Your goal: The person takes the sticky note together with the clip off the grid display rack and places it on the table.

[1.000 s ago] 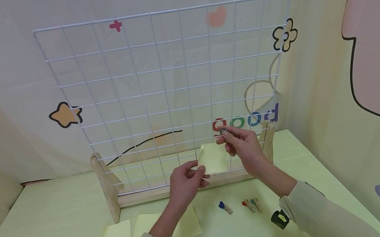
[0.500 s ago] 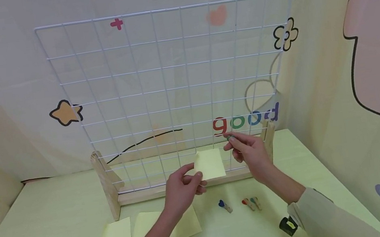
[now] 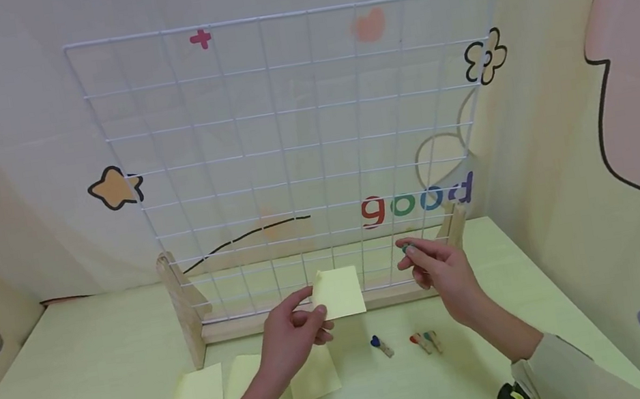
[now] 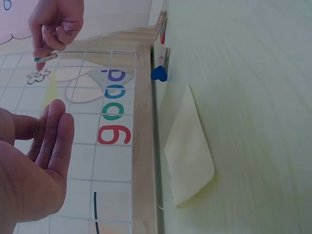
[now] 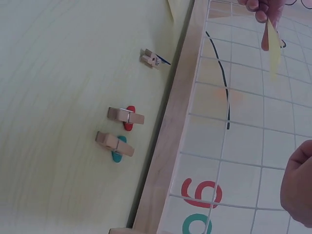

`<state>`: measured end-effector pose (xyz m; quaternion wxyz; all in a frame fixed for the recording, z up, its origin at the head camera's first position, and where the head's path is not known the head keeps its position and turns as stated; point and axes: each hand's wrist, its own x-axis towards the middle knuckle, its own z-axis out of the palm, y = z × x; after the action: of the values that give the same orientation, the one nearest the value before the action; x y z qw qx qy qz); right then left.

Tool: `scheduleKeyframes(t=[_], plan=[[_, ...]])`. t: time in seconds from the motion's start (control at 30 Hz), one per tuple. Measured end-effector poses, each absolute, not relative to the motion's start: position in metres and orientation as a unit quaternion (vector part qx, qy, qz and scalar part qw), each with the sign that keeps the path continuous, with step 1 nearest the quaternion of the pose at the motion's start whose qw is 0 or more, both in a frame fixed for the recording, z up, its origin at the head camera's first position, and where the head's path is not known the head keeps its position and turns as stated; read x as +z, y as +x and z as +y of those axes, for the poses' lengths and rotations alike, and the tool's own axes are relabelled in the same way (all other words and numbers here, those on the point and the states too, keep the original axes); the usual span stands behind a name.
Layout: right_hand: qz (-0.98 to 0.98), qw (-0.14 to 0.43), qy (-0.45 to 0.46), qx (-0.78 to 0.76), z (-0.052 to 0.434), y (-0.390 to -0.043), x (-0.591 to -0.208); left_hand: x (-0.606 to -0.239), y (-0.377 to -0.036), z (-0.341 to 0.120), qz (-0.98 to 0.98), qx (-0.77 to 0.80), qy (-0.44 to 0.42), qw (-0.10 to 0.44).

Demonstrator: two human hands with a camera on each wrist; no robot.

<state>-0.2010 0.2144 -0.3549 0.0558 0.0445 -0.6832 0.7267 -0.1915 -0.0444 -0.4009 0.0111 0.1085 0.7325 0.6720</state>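
Sticky note and clip held up before the wire grid

Near, 3 yellow notes (image 3: 254,382) and 3 clips (image 3: 406,344) lie on the surface (image 3: 73,374). Above, the left hand (image 3: 291,338) pinches a sticky note (image 3: 339,292); right hand (image 3: 442,267) fingers pinch a small green clip (image 3: 407,249). Best square the note's top edge against a grid (image 3: 300,147) wire before clipping.

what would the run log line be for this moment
left hand: pinches yellow note before wire grid | right hand: pinches small clip | table: three clips, three notes
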Motion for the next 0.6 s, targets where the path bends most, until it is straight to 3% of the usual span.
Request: scheduleKeyframes(t=[0.6], plan=[[-0.784, 0.021, 0.023, 0.62, 0.242, -0.179, -0.377, -0.415, -0.164, -0.071, 0.751, 0.653, 0.101, 0.018]])
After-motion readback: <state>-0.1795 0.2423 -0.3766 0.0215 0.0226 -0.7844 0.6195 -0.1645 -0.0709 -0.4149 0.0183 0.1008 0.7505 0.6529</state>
